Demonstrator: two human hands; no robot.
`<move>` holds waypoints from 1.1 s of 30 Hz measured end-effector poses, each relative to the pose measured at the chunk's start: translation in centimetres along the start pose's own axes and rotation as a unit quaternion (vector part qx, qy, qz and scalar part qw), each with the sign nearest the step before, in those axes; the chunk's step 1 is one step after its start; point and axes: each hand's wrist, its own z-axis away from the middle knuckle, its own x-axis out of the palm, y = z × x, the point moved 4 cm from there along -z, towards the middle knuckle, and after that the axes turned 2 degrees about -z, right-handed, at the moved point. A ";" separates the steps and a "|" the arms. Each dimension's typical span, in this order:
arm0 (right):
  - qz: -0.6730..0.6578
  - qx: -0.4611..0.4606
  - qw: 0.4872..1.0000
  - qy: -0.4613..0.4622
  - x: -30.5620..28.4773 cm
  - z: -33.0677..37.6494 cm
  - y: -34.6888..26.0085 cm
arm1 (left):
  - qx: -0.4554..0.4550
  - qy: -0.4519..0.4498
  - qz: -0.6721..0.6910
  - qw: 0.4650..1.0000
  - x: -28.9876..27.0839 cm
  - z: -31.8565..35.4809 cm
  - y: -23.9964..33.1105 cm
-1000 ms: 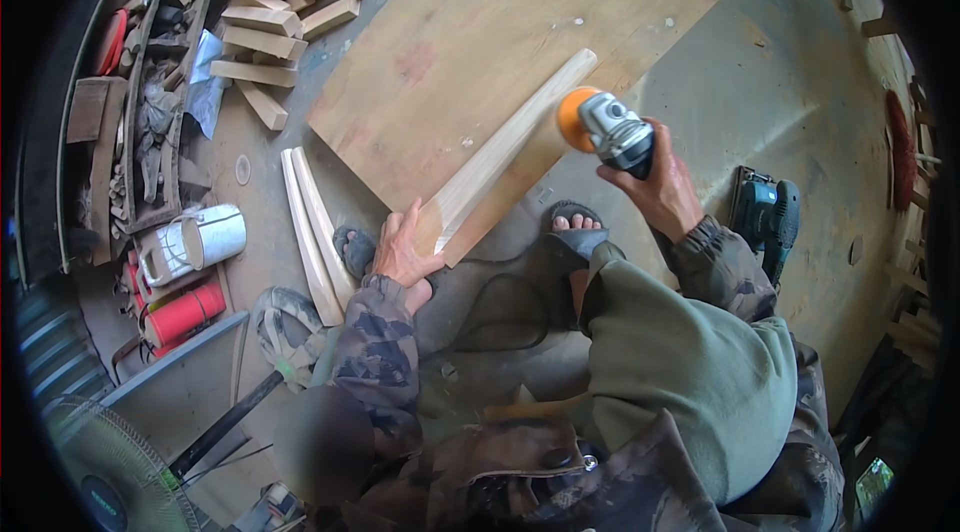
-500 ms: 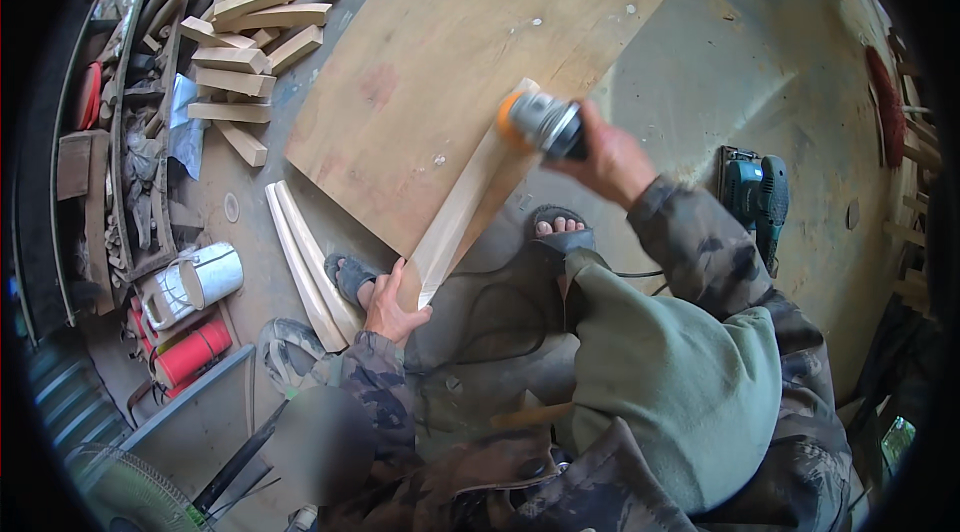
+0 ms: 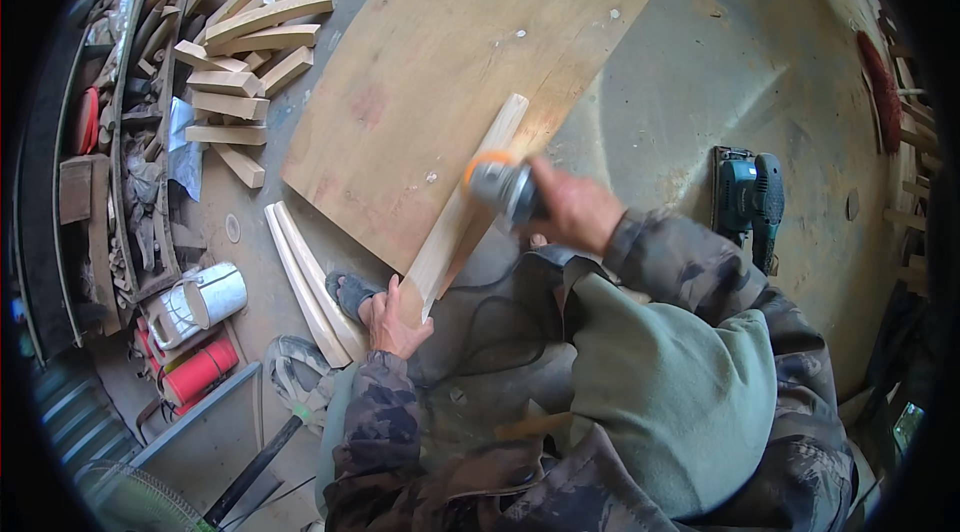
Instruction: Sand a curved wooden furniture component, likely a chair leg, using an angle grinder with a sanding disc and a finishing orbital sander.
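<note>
Over the last second the sander (image 3: 505, 187) has come down from the far end of the bar (image 3: 447, 237) to about mid-length, nearer the left hand (image 3: 393, 320), so the far tip now lies uncovered and the tool's work is over the middle stretch. The bar lies slantwise on the board (image 3: 400, 82), near its right edge. The right hand (image 3: 580, 204) is closed round the sander's body; motion blur hides the exact finger placement and whether the orange disc (image 3: 470, 170) touches the wood. The left hand grips the bar's near end, thumb and fingers wrapped about it.
</note>
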 end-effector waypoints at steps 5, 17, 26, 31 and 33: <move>0.038 0.094 0.978 0.184 -7.3 -2.8 4.7 | -0.010 0.005 0.001 1.000 0.7 -0.1 0.3; 0.046 -0.024 0.996 -0.077 3.2 -0.1 -2.7 | -0.045 0.018 -0.054 0.997 1.0 0.6 0.6; 0.118 0.124 0.969 0.177 -10.4 -4.4 5.4 | -0.012 -0.089 0.037 0.995 0.5 -1.9 -3.1; -0.045 0.059 0.975 0.210 -7.9 0.5 3.1 | -0.070 -0.235 0.097 0.964 0.8 -3.3 -4.2; -0.052 0.059 0.983 0.167 -5.4 1.5 1.6 | -0.011 -0.134 0.051 0.990 0.9 -2.8 -4.4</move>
